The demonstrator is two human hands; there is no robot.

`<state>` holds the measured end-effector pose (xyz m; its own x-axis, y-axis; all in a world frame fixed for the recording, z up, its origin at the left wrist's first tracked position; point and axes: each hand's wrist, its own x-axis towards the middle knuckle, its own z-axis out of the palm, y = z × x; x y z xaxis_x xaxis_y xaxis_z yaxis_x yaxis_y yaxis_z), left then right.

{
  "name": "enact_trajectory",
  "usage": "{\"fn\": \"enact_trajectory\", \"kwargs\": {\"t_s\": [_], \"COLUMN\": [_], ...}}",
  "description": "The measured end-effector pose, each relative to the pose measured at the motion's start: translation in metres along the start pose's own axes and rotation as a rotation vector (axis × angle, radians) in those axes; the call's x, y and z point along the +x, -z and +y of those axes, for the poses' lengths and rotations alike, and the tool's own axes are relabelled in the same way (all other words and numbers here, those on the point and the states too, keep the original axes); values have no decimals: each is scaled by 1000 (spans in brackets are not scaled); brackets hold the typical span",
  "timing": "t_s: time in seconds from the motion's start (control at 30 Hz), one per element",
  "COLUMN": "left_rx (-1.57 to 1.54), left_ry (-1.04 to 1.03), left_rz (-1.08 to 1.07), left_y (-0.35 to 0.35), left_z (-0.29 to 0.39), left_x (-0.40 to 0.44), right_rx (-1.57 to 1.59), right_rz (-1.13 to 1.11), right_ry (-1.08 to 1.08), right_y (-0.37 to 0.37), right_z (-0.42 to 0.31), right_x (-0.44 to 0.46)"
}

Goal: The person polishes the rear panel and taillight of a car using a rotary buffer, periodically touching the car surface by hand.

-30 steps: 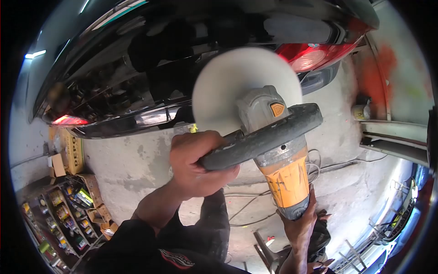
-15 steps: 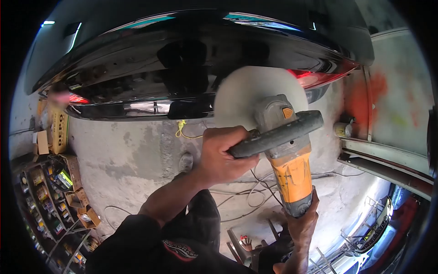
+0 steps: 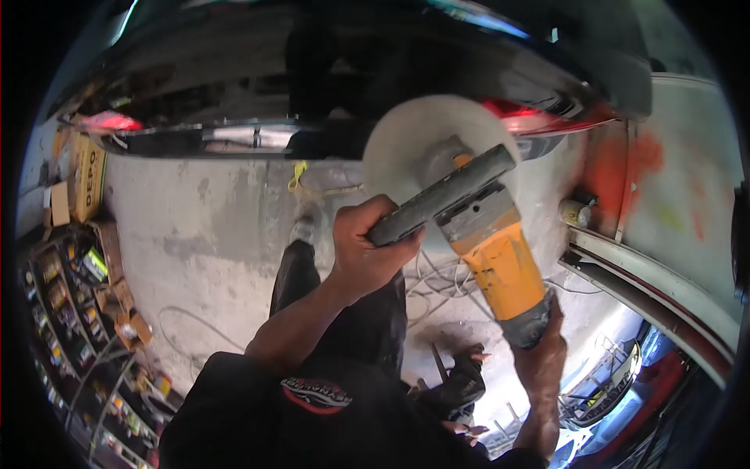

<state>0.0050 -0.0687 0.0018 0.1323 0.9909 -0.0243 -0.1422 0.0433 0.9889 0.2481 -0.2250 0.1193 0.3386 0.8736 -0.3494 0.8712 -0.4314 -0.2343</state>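
A yellow and grey power polisher [image 3: 504,270] with a round whitish pad [image 3: 391,144] lies across the middle of the view. My left hand [image 3: 375,242] is wrapped round the left end of its dark bar handle [image 3: 445,195]. Low on the right, my right hand [image 3: 543,340] grips the dark rear end of the polisher body. The pad overlaps the lower edge of a glossy black car [image 3: 211,78], beside the red right tail light [image 3: 519,117]. Whether pad and paint touch cannot be made out.
Shelves of small items [image 3: 66,305] and cardboard boxes [image 3: 87,176] line the left. Loose cables [image 3: 437,285] lie on the concrete floor [image 3: 203,203]. Another person [image 3: 461,387] is low behind. A can [image 3: 576,213] stands near a metal ledge [image 3: 648,270] at right.
The polisher has tilted, its rear end swinging right and its bar handle steeper, with both hands still on it. The view has shifted so the car's lower edge sits higher and more floor shows.
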Motion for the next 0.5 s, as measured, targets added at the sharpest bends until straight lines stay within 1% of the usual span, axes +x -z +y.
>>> {"fn": "enact_trajectory", "kwargs": {"t_s": [0.03,0.07,0.17,0.2,0.23,0.3,0.4,0.5], "left_rx": [-5,49,56,-92,-65,-9,35,25], "left_ry": [1,-60,14,12,-38,-146,-213,-258], "left_rz": [38,78,163,236,261,287,324,297], "left_y": [-6,-13,-36,-51,-58,-70,-86,-95], "left_z": [-1,-3,-6,-10,-14,-17,-13,-14], "left_x": [-5,-8,-21,-21,-24,-21,-17,-15], "right_rx": [-23,-41,-93,-162,-128,-136,-251,-247], "right_rz": [-9,21,-16,-27,-34,-88,-36,47], "right_ry": [-1,30,53,69,125,142,147,258], "right_y": [7,11,33,41,46,62,71,71], "right_z": [8,12,35,43,54,51,65,83], "right_x": [6,14,35,43,49,65,73,82]}}
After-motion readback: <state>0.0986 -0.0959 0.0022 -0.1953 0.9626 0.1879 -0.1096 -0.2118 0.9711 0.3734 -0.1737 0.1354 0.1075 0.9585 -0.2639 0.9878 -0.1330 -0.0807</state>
